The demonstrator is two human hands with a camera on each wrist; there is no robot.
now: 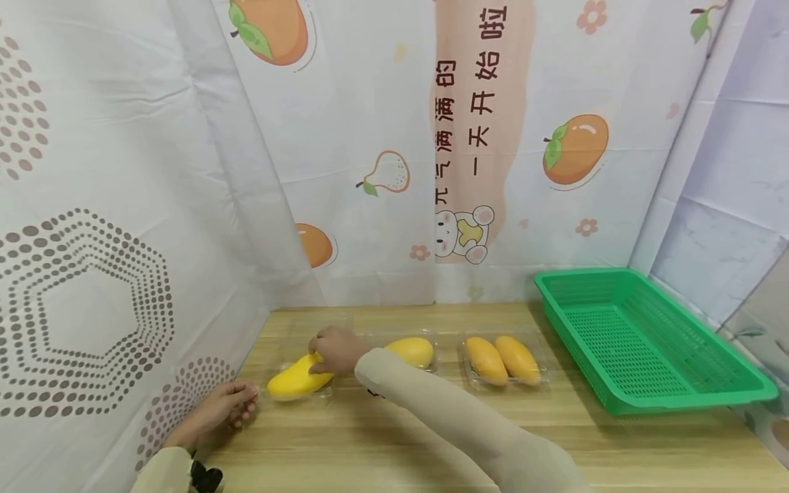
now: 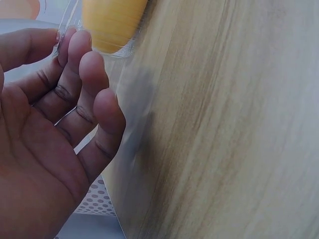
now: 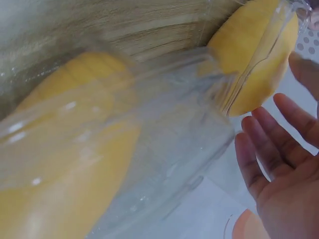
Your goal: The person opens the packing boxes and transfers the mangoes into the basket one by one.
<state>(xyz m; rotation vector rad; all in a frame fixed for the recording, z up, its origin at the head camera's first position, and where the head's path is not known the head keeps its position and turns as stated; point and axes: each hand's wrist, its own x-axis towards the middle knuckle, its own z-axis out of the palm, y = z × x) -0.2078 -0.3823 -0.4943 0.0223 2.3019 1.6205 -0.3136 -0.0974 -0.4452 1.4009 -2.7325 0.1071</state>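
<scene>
A yellow mango (image 1: 296,380) lies in a clear plastic box (image 2: 119,54) at the left of the table. At the box's near left edge, my left hand (image 1: 224,411) pinches the thin plastic between thumb and forefinger, its other fingers loosely bent. Over the far right end of this mango reaches my right hand (image 1: 335,350). In the right wrist view its fingers are spread and extended, fingertips right at the mango and the box edge. Another mango (image 1: 414,352) sits in a middle clear box, partly hidden by my right sleeve; it looms blurred in the right wrist view.
A third clear box (image 1: 545,375) holds two orange-yellow mangoes (image 1: 487,361) to the right. Beyond it a green plastic basket (image 1: 696,398) stands at the table's right side. Printed curtains (image 1: 370,226) rise behind the wooden table (image 1: 370,452) and along its sides.
</scene>
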